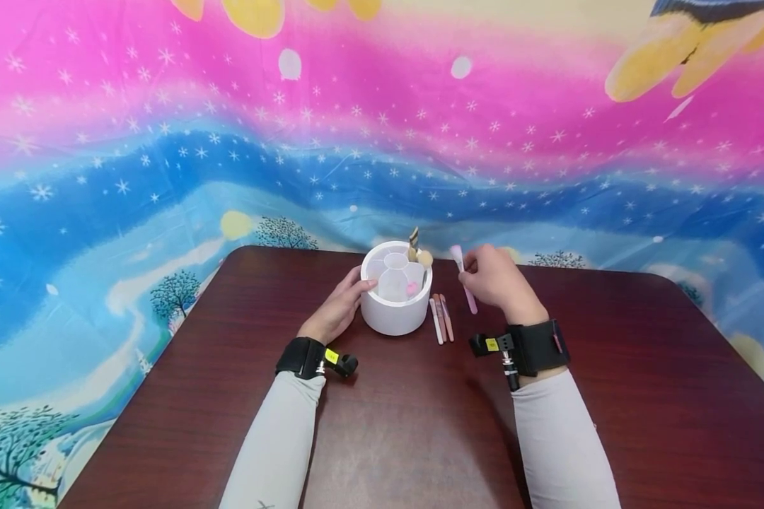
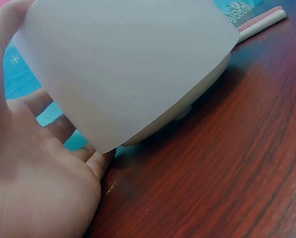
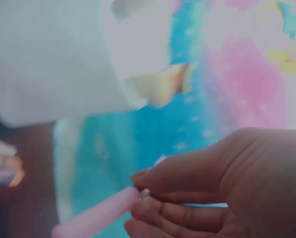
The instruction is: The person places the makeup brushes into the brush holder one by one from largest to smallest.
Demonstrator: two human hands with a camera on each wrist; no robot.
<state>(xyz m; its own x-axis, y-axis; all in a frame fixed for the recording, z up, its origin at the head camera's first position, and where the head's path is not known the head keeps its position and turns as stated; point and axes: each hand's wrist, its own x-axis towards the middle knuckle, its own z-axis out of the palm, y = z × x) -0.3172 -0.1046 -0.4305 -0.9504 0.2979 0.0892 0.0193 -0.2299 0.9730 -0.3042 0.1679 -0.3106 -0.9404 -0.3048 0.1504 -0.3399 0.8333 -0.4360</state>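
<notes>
A white round organizer [image 1: 390, 318] with divided compartments stands on the table. My left hand [image 1: 337, 307] holds its left side, the thumb by the rim and the fingers round the far wall. Inside it at the right are a cream-tipped brush [image 1: 424, 259], a gold and dark item [image 1: 414, 242] and a small pink piece [image 1: 412, 288]. Just right of the organizer, my right hand [image 1: 493, 276] pinches a pink makeup brush [image 1: 470, 302] near its middle, bristles up and handle down. In the right wrist view the pink handle [image 3: 96, 213] sticks out below the fingertips.
Between the organizer and my right hand, several slim brushes or pens lie side by side, among them a white one [image 1: 436, 325] and a pink one [image 1: 447, 322]. They rest on the dark wood table [image 1: 382, 424]. A colourful printed cloth [image 1: 356, 127] hangs behind it.
</notes>
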